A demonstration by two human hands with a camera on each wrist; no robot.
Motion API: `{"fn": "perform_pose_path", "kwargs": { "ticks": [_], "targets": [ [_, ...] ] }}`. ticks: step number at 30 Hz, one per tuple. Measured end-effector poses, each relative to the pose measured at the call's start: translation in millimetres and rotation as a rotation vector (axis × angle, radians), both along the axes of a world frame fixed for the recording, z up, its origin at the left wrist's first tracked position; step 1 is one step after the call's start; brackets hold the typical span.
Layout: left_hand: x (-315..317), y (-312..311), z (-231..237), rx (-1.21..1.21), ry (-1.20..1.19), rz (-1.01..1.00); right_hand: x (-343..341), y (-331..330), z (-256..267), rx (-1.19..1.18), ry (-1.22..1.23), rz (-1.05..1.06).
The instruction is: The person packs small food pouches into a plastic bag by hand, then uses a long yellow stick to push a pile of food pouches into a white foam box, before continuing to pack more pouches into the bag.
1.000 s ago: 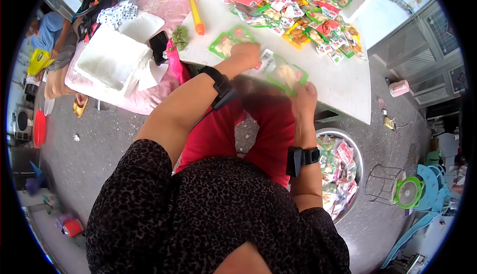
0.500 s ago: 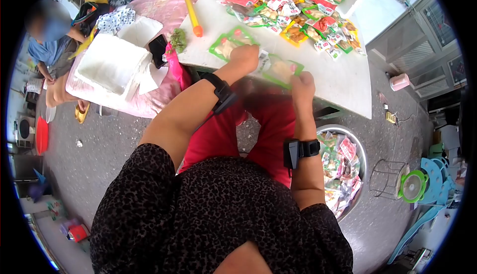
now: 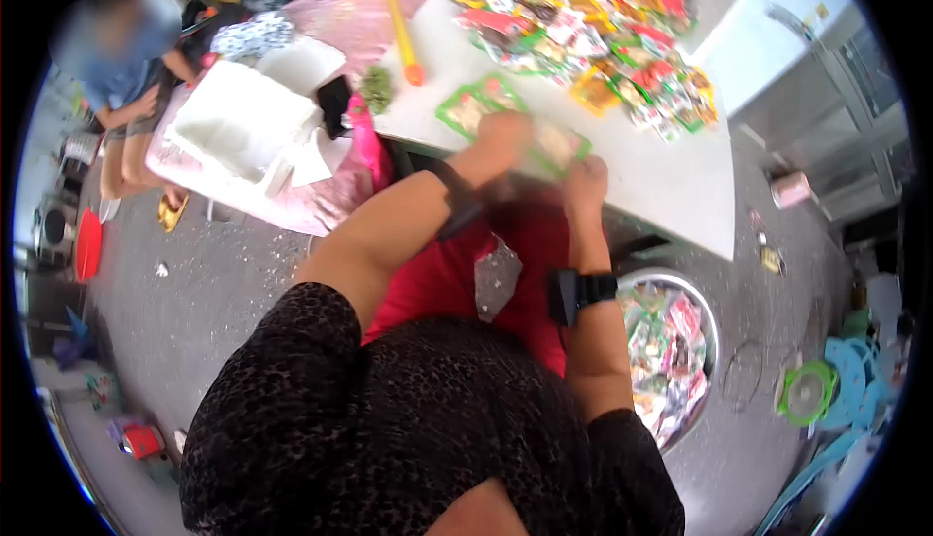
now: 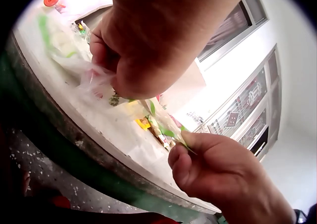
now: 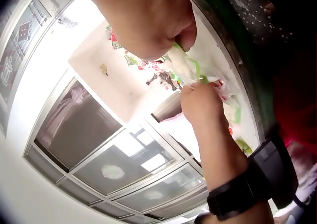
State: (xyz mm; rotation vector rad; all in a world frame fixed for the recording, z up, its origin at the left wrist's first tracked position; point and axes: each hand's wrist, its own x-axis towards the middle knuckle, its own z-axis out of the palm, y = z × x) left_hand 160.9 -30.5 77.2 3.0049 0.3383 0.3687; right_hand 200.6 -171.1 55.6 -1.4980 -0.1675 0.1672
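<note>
A clear, green-edged food packet with pale contents stretches between the two hands at the table's near edge. My right hand pinches its right end between thumb and curled fingers, as the left wrist view also shows. At the other end, my left hand grips clear plastic in curled fingers, its fingertips partly hidden. A second green-edged packet lies on the white table to the left hand's far side. In the left wrist view, clear plastic spreads from the left hand over the tabletop.
A heap of colourful packets covers the table's far part, before a white foam box. A metal basin of packets stands on the floor at right. Leftward are a yellow stick, another foam box and a seated person.
The hands have drawn closer together, with the packet still held between them. The head view has shifted slightly. At the left, the seated person has straightened up and moved an arm.
</note>
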Motion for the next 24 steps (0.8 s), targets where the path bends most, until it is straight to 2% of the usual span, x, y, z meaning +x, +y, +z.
{"fn": "perform_pose_path", "kwargs": {
  "ticks": [2, 3, 4, 5, 6, 8, 10, 14, 20, 23, 24],
  "targets": [
    [0.9, 0.6, 1.1, 0.026, 0.027, 0.002, 22.0, -8.2, -27.9, -0.071, -0.029, 0.139],
    [9.1, 2.9, -12.9, 0.023, -0.003, 0.069, 30.9, -9.8, -48.2, -0.214, -0.294, 0.041],
    [12.0, 2.6, -16.0, 0.027, -0.012, 0.1, 33.7, -14.7, -55.3, -0.289, -0.461, -0.025],
    [13.4, 0.0, -14.8, -0.009, -0.007, 0.128, 29.1, -17.1, -45.3, -0.324, -0.49, -0.028],
    [13.5, -2.2, -9.4, -0.043, 0.03, 0.138, 29.1, -17.8, -47.2, -0.327, -0.473, -0.042],
    [13.5, -6.7, -4.8, -0.106, 0.077, 0.144, 3.1, -7.8, -8.9, 0.045, -0.023, 0.029],
    [16.0, -8.3, -10.3, -0.124, 0.036, 0.14, 2.9, -0.6, -14.0, 0.088, 0.044, 0.007],
    [12.0, -11.6, -7.1, -0.152, 0.02, 0.108, -0.8, 4.8, -17.6, -0.149, -0.06, 0.07],
    [9.9, -18.5, 6.4, -0.211, 0.048, 0.106, 13.4, 23.9, -26.5, -0.011, 0.088, 0.1],
    [13.7, -18.6, 6.8, -0.224, 0.051, 0.105, 18.4, 39.0, -30.7, 0.057, 0.093, 0.25],
    [13.7, -19.3, 5.3, -0.225, 0.048, 0.102, 16.8, 38.9, -22.9, 0.018, 0.166, 0.278]
  ]
}}
